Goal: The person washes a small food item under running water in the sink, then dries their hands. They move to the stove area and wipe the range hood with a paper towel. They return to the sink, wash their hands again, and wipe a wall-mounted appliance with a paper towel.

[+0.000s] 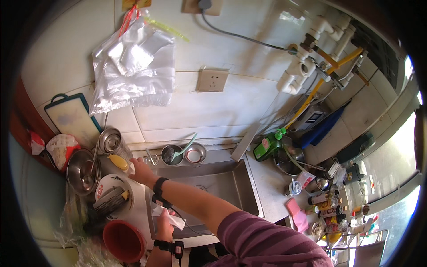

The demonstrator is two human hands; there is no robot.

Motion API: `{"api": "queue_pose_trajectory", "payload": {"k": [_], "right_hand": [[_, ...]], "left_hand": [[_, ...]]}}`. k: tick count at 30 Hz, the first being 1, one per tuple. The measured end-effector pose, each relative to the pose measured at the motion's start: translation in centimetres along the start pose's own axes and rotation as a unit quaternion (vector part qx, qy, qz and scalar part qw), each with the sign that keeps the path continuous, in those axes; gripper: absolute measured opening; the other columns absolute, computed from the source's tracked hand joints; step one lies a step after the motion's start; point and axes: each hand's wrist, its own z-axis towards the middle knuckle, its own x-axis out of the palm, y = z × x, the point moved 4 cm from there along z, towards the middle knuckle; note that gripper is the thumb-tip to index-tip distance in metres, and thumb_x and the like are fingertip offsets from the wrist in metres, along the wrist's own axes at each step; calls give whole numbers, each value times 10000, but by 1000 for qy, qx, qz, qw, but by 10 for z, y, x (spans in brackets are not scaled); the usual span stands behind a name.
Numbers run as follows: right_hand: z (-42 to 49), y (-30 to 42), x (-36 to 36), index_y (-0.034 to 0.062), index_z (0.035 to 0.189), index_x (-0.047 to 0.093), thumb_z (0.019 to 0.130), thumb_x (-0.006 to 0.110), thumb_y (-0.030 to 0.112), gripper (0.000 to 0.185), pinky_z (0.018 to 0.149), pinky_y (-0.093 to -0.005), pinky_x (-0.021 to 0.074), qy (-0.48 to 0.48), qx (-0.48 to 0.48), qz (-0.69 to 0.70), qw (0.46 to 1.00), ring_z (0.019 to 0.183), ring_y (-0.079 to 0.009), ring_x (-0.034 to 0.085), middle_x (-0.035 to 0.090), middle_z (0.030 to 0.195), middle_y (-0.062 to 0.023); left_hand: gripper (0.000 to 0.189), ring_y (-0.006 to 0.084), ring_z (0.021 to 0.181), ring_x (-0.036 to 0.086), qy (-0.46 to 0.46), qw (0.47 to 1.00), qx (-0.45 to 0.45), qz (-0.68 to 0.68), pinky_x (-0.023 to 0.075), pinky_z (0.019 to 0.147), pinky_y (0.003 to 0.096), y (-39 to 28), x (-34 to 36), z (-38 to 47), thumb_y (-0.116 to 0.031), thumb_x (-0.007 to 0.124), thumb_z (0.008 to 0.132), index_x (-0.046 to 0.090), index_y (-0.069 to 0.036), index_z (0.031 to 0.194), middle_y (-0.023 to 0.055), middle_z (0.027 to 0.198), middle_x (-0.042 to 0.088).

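Note:
My right hand [142,172] reaches across to the counter left of the sink, its fingers around a small white piece [131,169], perhaps paper. Just beyond its fingertips lies a yellow oval object [118,162]. My left hand [164,223], nearer to me, holds a crumpled white paper tissue [176,221] over the left front edge of the stainless steel sink [220,182]. Behind the sink, a metal bowl [171,155] holds a dark scrubber and a pale green brush handle [188,145]. My right forearm hides part of the basin.
On the left are steel bowls [80,170], a patterned plate [110,183] with a dark object on it, a red bucket [122,241] and a cutting board [71,115]. A green detergent bottle [268,145] stands right of the sink. Plastic bags [136,66] hang on the wall.

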Motion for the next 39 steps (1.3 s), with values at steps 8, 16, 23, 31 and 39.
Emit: {"api": "queue_pose_trajectory", "payload": {"k": [8, 16, 23, 31, 39], "right_hand": [[-118, -15, -97, 34, 1099, 566, 782, 707, 363, 478, 785, -401, 488, 54, -3, 63, 997, 871, -334, 610, 616, 934, -190], [-231, -21, -256, -8, 1058, 576, 866, 606, 208, 291, 791, -340, 495, -27, 137, 201, 970, 911, -228, 592, 608, 938, -160], [-317, -17, -356, -27, 1040, 603, 871, 643, 301, 371, 748, -337, 499, -157, 225, 441, 854, 862, -200, 604, 637, 929, -108], [-508, -62, -665, 58, 1020, 558, 935, 511, 256, 220, 500, -338, 442, -674, 95, 180, 711, 589, -170, 514, 544, 737, -39], [-653, -11, -885, 70, 1061, 642, 872, 502, 56, 236, 838, -386, 475, -863, 29, -331, 380, 943, -329, 617, 652, 1007, -158]], "left_hand": [[361, 76, 606, 360, -20, 990, 140, 29, 307, 540, 251, -58, 93, -53, -470, 537, 923, 532, -128, 1038, -41, 742, 412], [449, 218, 1035, 592, 258, 959, 94, 71, 496, 863, 351, -46, 245, -148, -390, 499, 966, 489, -45, 1253, 91, 1153, 592], [373, 210, 957, 608, 333, 921, 91, 179, 508, 814, 348, 15, 331, -176, -231, 556, 949, 486, -26, 1253, 92, 1101, 611], [315, 142, 781, 572, 405, 878, -6, 255, 445, 675, 272, 32, 366, -214, -338, 552, 935, 538, -117, 1160, 62, 977, 622], [288, 150, 779, 552, 326, 909, 13, 258, 433, 668, 271, 14, 378, -218, -260, 543, 921, 527, -101, 1161, 58, 978, 605]]}}
